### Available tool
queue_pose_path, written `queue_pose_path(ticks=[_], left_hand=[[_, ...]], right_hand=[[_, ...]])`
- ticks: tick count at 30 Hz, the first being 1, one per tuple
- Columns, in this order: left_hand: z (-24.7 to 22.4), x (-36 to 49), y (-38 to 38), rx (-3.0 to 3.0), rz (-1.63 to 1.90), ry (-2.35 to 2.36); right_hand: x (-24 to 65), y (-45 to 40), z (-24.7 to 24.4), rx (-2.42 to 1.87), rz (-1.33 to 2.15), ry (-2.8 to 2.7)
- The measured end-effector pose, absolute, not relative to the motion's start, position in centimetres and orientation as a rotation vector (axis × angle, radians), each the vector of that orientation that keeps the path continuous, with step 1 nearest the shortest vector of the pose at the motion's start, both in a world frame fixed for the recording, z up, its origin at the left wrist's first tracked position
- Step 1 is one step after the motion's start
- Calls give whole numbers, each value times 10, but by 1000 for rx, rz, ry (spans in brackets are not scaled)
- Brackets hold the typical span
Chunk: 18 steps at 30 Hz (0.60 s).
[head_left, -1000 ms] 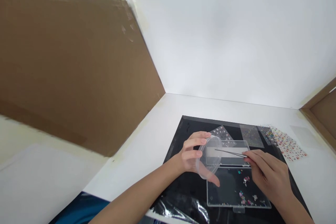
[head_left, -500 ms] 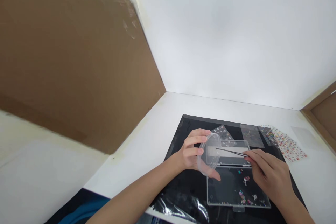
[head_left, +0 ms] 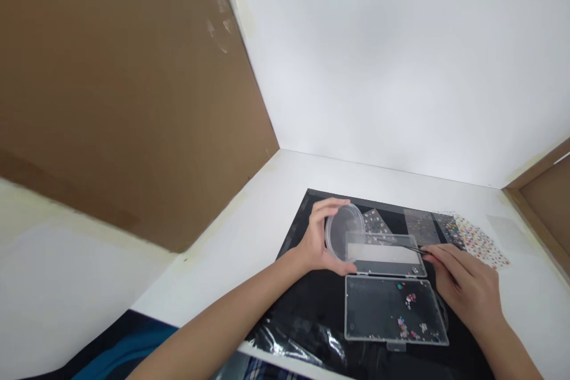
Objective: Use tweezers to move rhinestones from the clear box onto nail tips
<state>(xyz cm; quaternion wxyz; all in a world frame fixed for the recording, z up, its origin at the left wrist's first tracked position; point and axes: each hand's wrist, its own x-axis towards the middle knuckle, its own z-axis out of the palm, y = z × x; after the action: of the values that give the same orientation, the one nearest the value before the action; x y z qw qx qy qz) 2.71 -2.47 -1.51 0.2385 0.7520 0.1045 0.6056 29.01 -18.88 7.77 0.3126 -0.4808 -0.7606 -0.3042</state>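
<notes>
On the left, the left hand (head_left: 317, 238) has its grip closed around the rim of a round clear plastic container (head_left: 344, 231), which sits just beside the far half of an open clear plastic box (head_left: 385, 255) on a black mat (head_left: 312, 214) on the white counter (head_left: 267, 219). Small rhinestones (head_left: 407, 309) lie in the box's near half (head_left: 394, 320). To the right, the right hand (head_left: 467, 288) pinches slim dark tweezers (head_left: 414, 248) shut-fingered, though the tips are too thin to tell whether they meet, beside patterned sticker sheets (head_left: 478, 240).
</notes>
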Motion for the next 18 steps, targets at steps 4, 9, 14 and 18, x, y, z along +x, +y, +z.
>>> queue_pose_path(ticks=[4,9,14,18], left_hand=[[0,27,-24,1937,1626,336],[0,25,-26,1922,1345,381],[4,22,-31,1992,1194,311],[7,21,-30,2074,1160,294]], right_hand=[[306,-181,80,-1279,-988,-2156],[313,-175,72,-1304,-1019,-2212],[320,-175,62,-1363,-1051,-2190],[328,-176,59,-1383,-1027,-2229]])
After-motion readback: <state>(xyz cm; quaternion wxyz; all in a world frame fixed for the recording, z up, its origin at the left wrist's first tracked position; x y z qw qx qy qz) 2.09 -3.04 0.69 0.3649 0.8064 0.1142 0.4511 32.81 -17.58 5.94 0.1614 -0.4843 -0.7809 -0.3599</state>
